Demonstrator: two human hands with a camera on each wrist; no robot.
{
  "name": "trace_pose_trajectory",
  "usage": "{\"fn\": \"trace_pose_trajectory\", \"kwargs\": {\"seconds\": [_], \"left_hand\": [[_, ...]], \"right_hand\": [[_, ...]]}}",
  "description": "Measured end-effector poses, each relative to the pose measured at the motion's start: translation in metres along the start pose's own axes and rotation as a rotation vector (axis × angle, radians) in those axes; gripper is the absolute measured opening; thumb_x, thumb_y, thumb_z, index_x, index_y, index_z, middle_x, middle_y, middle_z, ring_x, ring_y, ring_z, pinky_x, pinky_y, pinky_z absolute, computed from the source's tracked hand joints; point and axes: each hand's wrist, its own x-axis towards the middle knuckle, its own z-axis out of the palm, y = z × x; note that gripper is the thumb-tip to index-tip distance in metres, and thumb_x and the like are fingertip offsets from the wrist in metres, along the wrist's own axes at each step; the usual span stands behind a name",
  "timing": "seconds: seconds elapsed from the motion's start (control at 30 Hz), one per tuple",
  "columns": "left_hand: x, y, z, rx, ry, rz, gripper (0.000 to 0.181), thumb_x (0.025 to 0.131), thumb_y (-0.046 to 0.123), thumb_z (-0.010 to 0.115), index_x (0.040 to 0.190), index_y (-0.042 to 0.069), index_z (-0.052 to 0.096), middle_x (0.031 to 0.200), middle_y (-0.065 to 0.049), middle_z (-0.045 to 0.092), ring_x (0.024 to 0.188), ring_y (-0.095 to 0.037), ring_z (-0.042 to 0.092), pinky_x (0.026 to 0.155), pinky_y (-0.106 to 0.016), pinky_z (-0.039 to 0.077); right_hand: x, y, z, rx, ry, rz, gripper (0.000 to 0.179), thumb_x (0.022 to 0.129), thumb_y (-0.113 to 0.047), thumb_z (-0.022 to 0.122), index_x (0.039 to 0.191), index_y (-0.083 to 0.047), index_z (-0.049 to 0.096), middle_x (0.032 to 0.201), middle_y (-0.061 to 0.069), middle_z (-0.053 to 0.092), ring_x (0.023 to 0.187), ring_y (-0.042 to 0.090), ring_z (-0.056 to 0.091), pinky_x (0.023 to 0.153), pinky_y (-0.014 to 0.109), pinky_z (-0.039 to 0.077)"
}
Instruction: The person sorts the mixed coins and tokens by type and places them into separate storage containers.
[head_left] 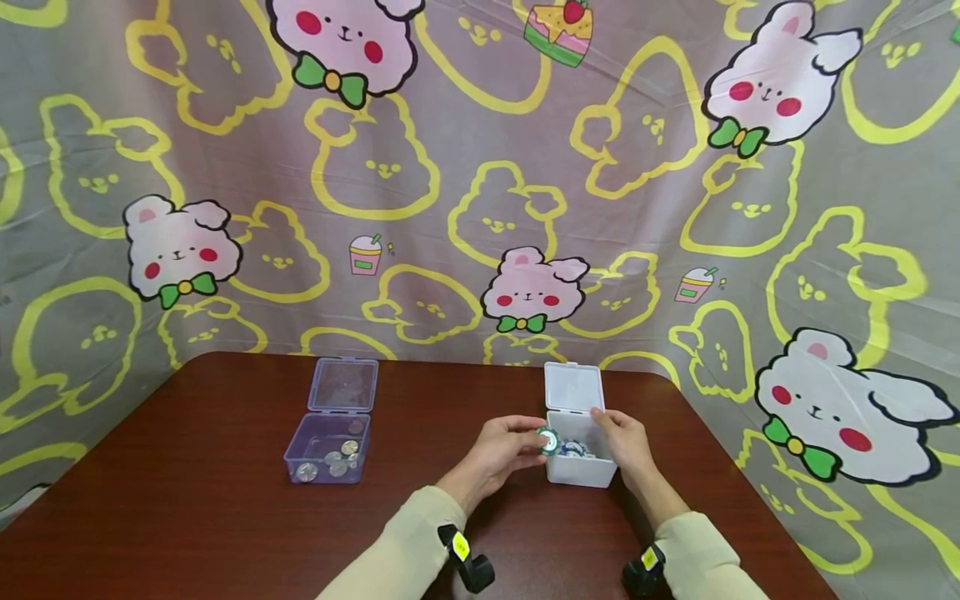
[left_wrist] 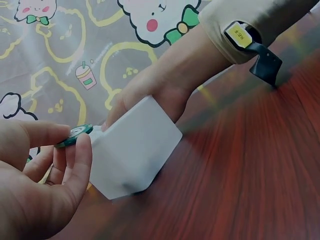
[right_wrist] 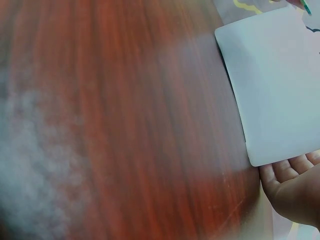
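Note:
Between its thumb and fingers my left hand (head_left: 501, 457) pinches a green-and-white poker chip (head_left: 549, 441), held beside the left rim of a white plastic box (head_left: 581, 472). The box stands with its lid (head_left: 573, 387) raised, and several blue-and-white chips (head_left: 573, 448) show inside. My right hand (head_left: 627, 442) grips the box's right wall, with the thumb at the rim. In the left wrist view, the chip (left_wrist: 77, 133) is tilted near the box's edge (left_wrist: 135, 150). The right wrist view has the fingers (right_wrist: 285, 170) against the side of the box, partly hidden by it.
On the left of the brown table (head_left: 225, 533) stands a translucent purple box (head_left: 324, 450), its lid (head_left: 343, 385) raised, with several silver coins (head_left: 337, 462) inside. A patterned cloth (head_left: 450, 167) hangs behind and around the table.

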Motion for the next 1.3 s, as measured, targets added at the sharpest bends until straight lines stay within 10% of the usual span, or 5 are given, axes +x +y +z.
{"fn": "trace_pose_trajectory", "kwargs": {"seconds": [0.77, 1.3], "left_hand": [[0.003, 0.009, 0.007, -0.086, -0.007, 0.021, 0.035, 0.092, -0.013, 0.06, 0.127, -0.016, 0.058, 0.104, -0.021, 0.07, 0.085, -0.021, 0.071, 0.081, -0.036, 0.058], [-0.016, 0.01, -0.02, 0.208, 0.036, 0.111, 0.021, 0.092, -0.004, 0.067, 0.113, -0.008, 0.068, 0.099, -0.017, 0.072, 0.09, -0.033, 0.072, 0.077, -0.042, 0.059]], "right_hand": [[0.003, -0.005, 0.005, 0.02, 0.013, -0.031, 0.041, 0.102, -0.032, 0.06, 0.111, 0.008, 0.067, 0.102, 0.011, 0.064, 0.095, 0.022, 0.046, 0.077, 0.035, 0.036], [-0.003, -0.001, -0.003, -0.015, -0.022, 0.002, 0.05, 0.102, -0.036, 0.058, 0.122, 0.01, 0.062, 0.122, 0.024, 0.059, 0.11, 0.033, 0.046, 0.087, 0.043, 0.038]]}}
